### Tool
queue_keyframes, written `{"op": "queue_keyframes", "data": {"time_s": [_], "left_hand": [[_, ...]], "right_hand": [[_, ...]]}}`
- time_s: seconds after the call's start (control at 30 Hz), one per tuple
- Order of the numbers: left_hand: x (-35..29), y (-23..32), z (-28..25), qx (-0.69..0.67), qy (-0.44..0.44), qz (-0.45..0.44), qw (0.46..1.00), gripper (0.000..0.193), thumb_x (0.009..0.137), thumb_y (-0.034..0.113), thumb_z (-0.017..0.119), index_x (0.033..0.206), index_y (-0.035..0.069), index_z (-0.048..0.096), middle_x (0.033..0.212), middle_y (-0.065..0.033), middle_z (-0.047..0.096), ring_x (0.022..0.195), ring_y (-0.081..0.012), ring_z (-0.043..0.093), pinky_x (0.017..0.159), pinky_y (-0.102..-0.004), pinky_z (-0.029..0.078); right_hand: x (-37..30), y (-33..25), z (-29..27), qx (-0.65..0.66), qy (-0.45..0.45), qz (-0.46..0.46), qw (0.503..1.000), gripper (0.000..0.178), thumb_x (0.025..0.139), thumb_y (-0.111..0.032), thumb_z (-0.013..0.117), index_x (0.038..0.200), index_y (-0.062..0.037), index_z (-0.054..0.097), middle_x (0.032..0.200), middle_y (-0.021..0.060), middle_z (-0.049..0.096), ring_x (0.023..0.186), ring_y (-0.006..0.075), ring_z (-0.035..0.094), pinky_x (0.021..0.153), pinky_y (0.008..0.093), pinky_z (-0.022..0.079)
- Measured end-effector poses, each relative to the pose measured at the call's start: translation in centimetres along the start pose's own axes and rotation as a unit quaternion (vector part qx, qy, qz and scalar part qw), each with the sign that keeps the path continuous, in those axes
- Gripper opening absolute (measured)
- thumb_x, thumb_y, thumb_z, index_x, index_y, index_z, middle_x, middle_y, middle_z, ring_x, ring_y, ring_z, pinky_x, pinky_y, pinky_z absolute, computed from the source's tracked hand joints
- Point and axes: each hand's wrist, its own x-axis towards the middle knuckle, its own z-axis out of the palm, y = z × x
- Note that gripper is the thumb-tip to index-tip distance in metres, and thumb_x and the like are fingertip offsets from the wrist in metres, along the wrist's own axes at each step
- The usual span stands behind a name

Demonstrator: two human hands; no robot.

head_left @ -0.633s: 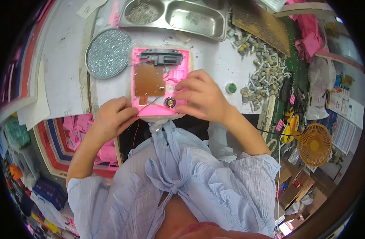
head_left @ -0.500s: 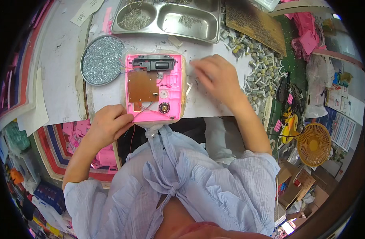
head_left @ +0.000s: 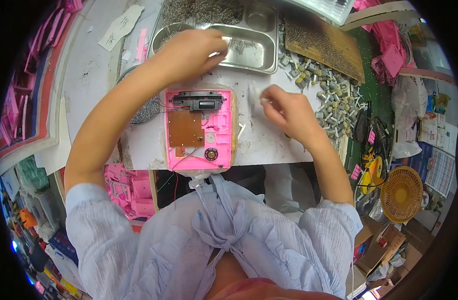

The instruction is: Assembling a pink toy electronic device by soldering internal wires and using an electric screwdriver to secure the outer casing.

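Pink casing (head_left: pixel 189 163) lay nearer me than my left hand (head_left: pixel 191 55), left of my right hand (head_left: pixel 290 109); both were half-curled, though I could not tell what, if anything, they held.

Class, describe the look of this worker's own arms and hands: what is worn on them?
The left hand and right hand are ungloved, and no watch or bracelet shows. The left sleeve and right sleeve are pale blue, loose and crinkled, ending around the elbows.
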Motion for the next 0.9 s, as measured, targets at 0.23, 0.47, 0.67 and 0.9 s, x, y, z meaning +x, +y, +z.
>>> {"op": "queue_keyframes", "data": {"time_s": [0.23, 0.47, 0.67, 0.9], "left_hand": [[6.9, -2.6, 5.6, 0.085, -0.017, 0.035, 0.996, 0.025, 0.088, 0.017, 0.064, 0.111, 0.007, 0.067, 0.104, -0.0163, 0.071, 0.095, -0.0360, 0.070, 0.083, -0.0484, 0.056], [5.2, -1.9, 2.4, -0.054, -0.030, -0.118, 0.991, 0.021, 0.091, 0.021, 0.065, 0.107, 0.007, 0.069, 0.090, -0.0156, 0.073, 0.085, -0.0361, 0.071, 0.078, -0.0477, 0.055], [4.2, -3.2, 3.3, -0.071, 0.032, -0.052, 0.996, 0.022, 0.096, 0.021, 0.063, 0.108, 0.004, 0.068, 0.094, -0.0145, 0.070, 0.085, -0.0303, 0.068, 0.074, -0.0417, 0.053], [4.6, -2.4, 2.6, -0.469, -0.030, -0.216, 0.856, 0.028, 0.104, 0.030, 0.059, 0.115, 0.005, 0.063, 0.111, -0.0067, 0.068, 0.104, -0.0128, 0.064, 0.080, -0.0318, 0.056]], "right_hand": [[-6.0, 1.4, -1.3, 0.301, 0.044, 0.123, 0.945, 0.021, 0.080, -0.004, 0.069, 0.100, -0.0037, 0.065, 0.090, 0.0016, 0.064, 0.075, 0.0091, 0.061, 0.069, 0.0249, 0.053], [-5.9, 2.0, -0.8, 0.333, 0.074, 0.126, 0.932, 0.021, 0.082, -0.007, 0.078, 0.091, -0.0036, 0.060, 0.087, -0.0016, 0.056, 0.072, 0.0044, 0.052, 0.062, 0.0208, 0.046], [-3.9, 0.9, -1.4, 0.264, 0.054, 0.113, 0.956, 0.025, 0.081, -0.013, 0.080, 0.085, -0.0044, 0.057, 0.079, -0.0005, 0.053, 0.066, 0.0052, 0.046, 0.056, 0.0225, 0.040], [-1.3, 2.3, -1.8, 0.206, 0.068, 0.034, 0.976, 0.022, 0.080, -0.011, 0.074, 0.084, -0.0028, 0.054, 0.078, 0.0013, 0.054, 0.074, 0.0110, 0.051, 0.068, 0.0275, 0.044]]}}
